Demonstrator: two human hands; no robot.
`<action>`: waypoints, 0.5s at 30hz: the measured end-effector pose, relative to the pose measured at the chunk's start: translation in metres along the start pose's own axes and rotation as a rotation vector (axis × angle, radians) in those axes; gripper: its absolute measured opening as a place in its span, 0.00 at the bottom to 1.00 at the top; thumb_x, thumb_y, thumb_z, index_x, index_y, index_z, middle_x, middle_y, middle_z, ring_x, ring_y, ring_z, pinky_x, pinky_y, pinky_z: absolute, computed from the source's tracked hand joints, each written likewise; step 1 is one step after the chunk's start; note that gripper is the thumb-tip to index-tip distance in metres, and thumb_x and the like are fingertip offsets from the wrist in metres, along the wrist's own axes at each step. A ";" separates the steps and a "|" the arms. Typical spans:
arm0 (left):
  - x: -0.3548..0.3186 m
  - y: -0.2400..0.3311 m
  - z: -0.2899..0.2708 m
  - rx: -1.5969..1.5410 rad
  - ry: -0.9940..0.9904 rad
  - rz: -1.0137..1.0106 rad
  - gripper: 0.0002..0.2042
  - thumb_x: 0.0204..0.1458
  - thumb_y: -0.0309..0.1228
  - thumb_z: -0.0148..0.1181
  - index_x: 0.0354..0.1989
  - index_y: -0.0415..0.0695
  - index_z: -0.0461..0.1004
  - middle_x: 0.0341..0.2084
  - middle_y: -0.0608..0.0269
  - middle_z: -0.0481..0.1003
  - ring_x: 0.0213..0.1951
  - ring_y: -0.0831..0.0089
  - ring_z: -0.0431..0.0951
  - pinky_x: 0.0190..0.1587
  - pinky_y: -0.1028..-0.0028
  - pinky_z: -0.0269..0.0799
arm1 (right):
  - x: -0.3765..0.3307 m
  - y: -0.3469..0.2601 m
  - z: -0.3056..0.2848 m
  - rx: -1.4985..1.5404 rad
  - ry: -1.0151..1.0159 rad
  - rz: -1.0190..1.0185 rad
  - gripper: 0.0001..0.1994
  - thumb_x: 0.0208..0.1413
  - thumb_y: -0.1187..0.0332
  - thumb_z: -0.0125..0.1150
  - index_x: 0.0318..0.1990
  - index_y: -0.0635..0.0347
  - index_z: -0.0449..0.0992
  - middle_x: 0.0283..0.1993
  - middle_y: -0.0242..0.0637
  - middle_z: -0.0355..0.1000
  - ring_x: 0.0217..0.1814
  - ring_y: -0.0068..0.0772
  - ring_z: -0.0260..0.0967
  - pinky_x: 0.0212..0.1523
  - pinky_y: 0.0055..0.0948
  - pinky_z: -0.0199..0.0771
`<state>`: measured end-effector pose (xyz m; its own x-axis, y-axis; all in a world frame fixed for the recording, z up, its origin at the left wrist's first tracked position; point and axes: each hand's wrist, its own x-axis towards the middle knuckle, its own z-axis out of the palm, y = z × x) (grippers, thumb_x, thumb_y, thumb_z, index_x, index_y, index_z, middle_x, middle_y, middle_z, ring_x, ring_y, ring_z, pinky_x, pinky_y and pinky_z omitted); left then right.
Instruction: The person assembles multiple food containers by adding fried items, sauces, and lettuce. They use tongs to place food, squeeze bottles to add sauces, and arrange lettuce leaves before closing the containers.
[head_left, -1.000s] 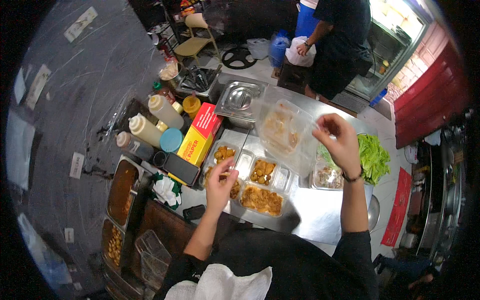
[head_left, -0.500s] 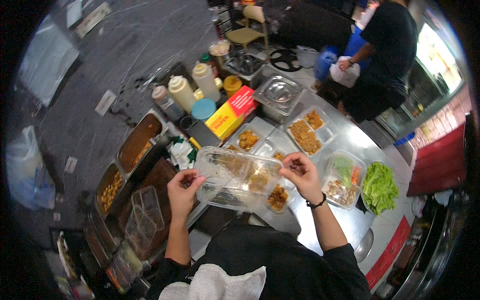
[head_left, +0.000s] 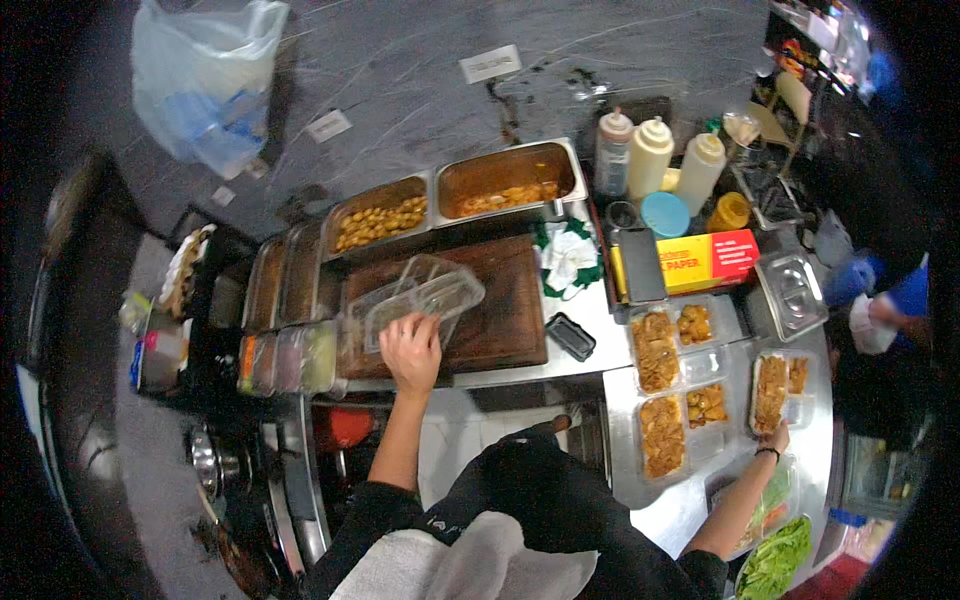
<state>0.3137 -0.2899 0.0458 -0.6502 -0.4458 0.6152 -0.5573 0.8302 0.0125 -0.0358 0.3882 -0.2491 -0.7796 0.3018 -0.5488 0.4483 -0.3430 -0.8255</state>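
Note:
My left hand (head_left: 412, 350) reaches over the dark wooden board (head_left: 500, 310) and its fingers close on the near edge of an empty clear plastic divided tray (head_left: 450, 295). Other clear trays lie beneath it. Far to the right, my right hand (head_left: 776, 438) grips the near end of a clear divided food container (head_left: 772, 395) holding brown saucy food; some of its fingers are hidden. Between my hands, two more such containers stand on the steel counter: the far filled container (head_left: 655, 352) and the near filled container (head_left: 662, 440), each with brown food in two compartments.
Behind the board are a pan of small round food (head_left: 385, 225) and a pan of orange-brown food (head_left: 510, 195). Squeeze bottles (head_left: 650, 160), a yellow-red box (head_left: 708, 262) and a lidded steel pan (head_left: 792, 295) stand beyond the containers. Lettuce (head_left: 775, 560) lies near right. A person's hand (head_left: 875, 315) shows far right.
My hands have parted from the clear tray held between them. My left hand is over the board's clear trays; my right has moved to a filled container. The view has swung left.

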 end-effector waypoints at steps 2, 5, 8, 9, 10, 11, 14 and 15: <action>-0.017 0.000 0.021 -0.061 -0.137 -0.054 0.09 0.45 0.35 0.63 0.35 0.48 0.77 0.36 0.63 0.74 0.41 0.63 0.71 0.45 0.63 0.62 | 0.006 0.000 -0.004 0.123 0.058 0.013 0.22 0.55 0.54 0.55 0.42 0.70 0.71 0.39 0.44 0.73 0.34 0.44 0.73 0.32 0.43 0.74; -0.022 0.024 0.033 -0.170 -0.264 -0.098 0.11 0.46 0.37 0.63 0.36 0.47 0.77 0.37 0.62 0.74 0.43 0.62 0.71 0.49 0.61 0.61 | -0.011 -0.013 0.024 0.195 0.329 -0.005 0.10 0.53 0.66 0.54 0.28 0.65 0.72 0.30 0.42 0.73 0.25 0.37 0.71 0.24 0.34 0.72; -0.001 0.046 0.039 -0.323 -0.312 -0.095 0.11 0.48 0.38 0.63 0.36 0.46 0.77 0.38 0.61 0.74 0.44 0.61 0.71 0.51 0.61 0.60 | -0.021 -0.032 0.042 0.251 0.544 -0.146 0.07 0.50 0.71 0.56 0.23 0.63 0.70 0.25 0.41 0.73 0.19 0.31 0.67 0.17 0.27 0.65; 0.008 0.055 0.043 -0.382 -0.321 -0.081 0.11 0.48 0.38 0.63 0.37 0.46 0.77 0.38 0.61 0.74 0.44 0.61 0.71 0.51 0.61 0.60 | -0.024 -0.037 0.044 0.272 0.583 -0.205 0.07 0.50 0.72 0.56 0.22 0.63 0.69 0.24 0.40 0.72 0.18 0.29 0.66 0.16 0.26 0.62; 0.020 0.064 0.043 -0.441 -0.325 -0.042 0.11 0.48 0.37 0.62 0.37 0.47 0.77 0.39 0.61 0.74 0.44 0.61 0.71 0.51 0.62 0.60 | -0.030 -0.042 0.044 0.289 0.622 -0.260 0.07 0.49 0.73 0.56 0.22 0.63 0.69 0.24 0.40 0.72 0.17 0.27 0.65 0.15 0.26 0.59; 0.034 0.075 0.045 -0.502 -0.325 -0.014 0.11 0.48 0.37 0.62 0.38 0.47 0.77 0.38 0.61 0.74 0.44 0.61 0.71 0.51 0.62 0.60 | -0.036 -0.049 0.040 0.306 0.667 -0.317 0.08 0.49 0.73 0.56 0.21 0.63 0.69 0.23 0.40 0.72 0.17 0.25 0.64 0.14 0.25 0.56; 0.061 0.101 0.051 -0.658 -0.289 0.085 0.10 0.48 0.32 0.63 0.38 0.45 0.77 0.38 0.60 0.74 0.43 0.61 0.72 0.48 0.66 0.63 | -0.074 -0.073 0.053 0.108 0.569 -0.210 0.06 0.50 0.73 0.56 0.24 0.64 0.71 0.28 0.43 0.76 0.16 0.23 0.64 0.13 0.25 0.51; 0.075 0.120 0.058 -0.772 -0.298 0.097 0.10 0.47 0.31 0.63 0.38 0.44 0.76 0.38 0.59 0.74 0.43 0.62 0.72 0.46 0.67 0.64 | -0.086 -0.081 0.043 0.085 0.544 -0.214 0.05 0.51 0.73 0.56 0.25 0.64 0.71 0.29 0.44 0.77 0.16 0.23 0.64 0.13 0.25 0.51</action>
<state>0.1682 -0.2436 0.0477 -0.8470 -0.3406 0.4081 -0.0518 0.8170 0.5743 -0.0242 0.3521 -0.1296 -0.5028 0.7773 -0.3782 0.2515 -0.2870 -0.9243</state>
